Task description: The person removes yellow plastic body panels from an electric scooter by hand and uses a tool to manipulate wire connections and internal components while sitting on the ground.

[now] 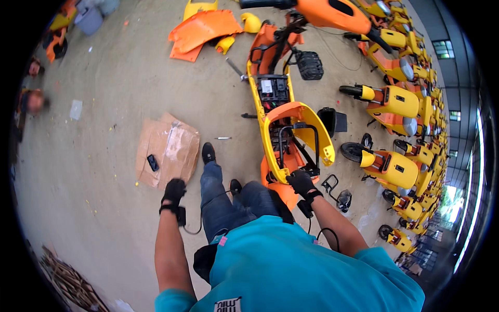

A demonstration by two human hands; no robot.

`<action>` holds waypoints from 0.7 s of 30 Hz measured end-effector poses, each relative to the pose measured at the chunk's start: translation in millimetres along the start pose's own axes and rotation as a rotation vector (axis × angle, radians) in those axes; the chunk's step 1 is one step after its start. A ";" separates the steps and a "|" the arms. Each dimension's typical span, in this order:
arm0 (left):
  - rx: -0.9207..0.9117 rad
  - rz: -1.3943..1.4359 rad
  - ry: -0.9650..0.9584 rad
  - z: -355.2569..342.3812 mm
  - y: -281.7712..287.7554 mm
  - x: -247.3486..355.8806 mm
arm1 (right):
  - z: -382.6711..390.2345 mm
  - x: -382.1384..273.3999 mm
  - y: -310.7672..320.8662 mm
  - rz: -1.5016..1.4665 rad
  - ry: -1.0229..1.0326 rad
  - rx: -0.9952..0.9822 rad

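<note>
Twelve o'clock from the wearer: black-gloved right hand meets curved yellow-orange plastic shell, seemingly steadying it; closure indeterminable. Ten o'clock: black-gloved left hand half-curled, contents indeterminable.

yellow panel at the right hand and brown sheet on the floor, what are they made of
Yellow panel: probably moulded plastic, smooth and semi-glossy, judging by its curved shell and even colour.
Brown sheet: likely cardboard, mostly matt, with creases and a shiny, tape-like strip.
</note>
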State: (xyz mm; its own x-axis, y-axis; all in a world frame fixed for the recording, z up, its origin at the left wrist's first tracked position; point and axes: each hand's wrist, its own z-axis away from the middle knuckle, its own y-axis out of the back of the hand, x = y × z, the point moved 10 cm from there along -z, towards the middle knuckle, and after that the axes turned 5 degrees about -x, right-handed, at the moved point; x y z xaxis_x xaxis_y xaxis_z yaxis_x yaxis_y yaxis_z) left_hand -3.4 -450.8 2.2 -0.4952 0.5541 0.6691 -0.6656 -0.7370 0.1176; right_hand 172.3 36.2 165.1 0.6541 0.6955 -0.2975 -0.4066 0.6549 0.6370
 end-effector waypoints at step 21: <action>-0.117 -0.280 -0.182 -227.0 -290.8 56.9 | -150.4 -35.3 -30.3 0.032 -0.019 -0.119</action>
State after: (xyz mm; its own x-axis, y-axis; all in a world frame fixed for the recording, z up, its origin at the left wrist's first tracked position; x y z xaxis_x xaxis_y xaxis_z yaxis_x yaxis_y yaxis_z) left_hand 35.2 -117.1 -160.5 -0.1841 0.6425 0.7438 -0.8264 -0.5110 0.2368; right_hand 65.6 36.4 49.3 0.6510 0.7117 -0.2640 -0.4999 0.6636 0.5565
